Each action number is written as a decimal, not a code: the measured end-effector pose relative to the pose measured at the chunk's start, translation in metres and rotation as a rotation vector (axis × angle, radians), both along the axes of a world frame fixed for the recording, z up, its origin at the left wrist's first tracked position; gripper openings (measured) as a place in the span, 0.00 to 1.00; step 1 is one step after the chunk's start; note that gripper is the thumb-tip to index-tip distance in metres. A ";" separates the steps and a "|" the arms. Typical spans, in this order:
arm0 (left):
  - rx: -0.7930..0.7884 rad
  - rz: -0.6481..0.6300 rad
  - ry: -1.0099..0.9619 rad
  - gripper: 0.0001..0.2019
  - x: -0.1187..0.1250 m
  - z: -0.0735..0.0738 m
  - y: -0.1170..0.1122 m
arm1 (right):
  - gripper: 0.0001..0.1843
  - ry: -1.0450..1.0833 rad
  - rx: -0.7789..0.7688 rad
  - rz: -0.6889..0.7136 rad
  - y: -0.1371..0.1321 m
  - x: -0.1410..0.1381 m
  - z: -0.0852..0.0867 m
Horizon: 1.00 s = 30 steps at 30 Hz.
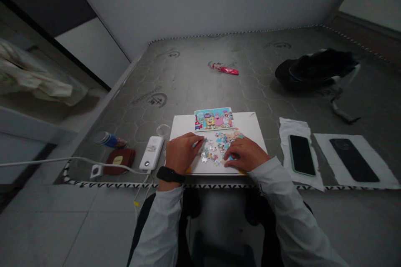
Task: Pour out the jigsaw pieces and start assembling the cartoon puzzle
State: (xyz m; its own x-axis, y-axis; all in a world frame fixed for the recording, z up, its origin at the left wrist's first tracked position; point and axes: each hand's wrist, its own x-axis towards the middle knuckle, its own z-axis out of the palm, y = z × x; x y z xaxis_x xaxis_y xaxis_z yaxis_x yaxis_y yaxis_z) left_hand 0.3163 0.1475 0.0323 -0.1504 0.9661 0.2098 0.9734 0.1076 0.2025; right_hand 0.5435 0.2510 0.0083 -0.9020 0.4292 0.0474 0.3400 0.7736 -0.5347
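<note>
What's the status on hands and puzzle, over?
Left hand fingertips on a puzzle piece. Right hand resting on loose pieces on white board. Picture card just beyond, apart.

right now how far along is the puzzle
Early on. Done: the reference picture lies at the far edge of the white board. In hand: the left hand seems to pinch one piece; the right hand rests on the loose pieces. Left: nearly all look unjoined.

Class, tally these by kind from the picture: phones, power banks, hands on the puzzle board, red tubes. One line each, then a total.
Phones: 2, green-cased phone and black phone
Power banks: 1, white power bank
Hands on the puzzle board: 2, left hand and right hand
Red tubes: 1, red tube
Total: 6
</note>
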 end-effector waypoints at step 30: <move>-0.105 0.135 0.042 0.07 -0.015 0.004 -0.005 | 0.06 -0.038 -0.075 -0.059 -0.003 -0.001 0.003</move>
State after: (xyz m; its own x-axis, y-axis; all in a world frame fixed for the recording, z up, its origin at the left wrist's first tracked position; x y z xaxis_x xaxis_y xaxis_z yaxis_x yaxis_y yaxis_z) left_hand 0.3014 0.1425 0.0367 -0.2737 0.9546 0.1175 0.9560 0.2566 0.1426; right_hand 0.5423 0.2476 0.0116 -0.8754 0.4829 -0.0208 0.4054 0.7101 -0.5758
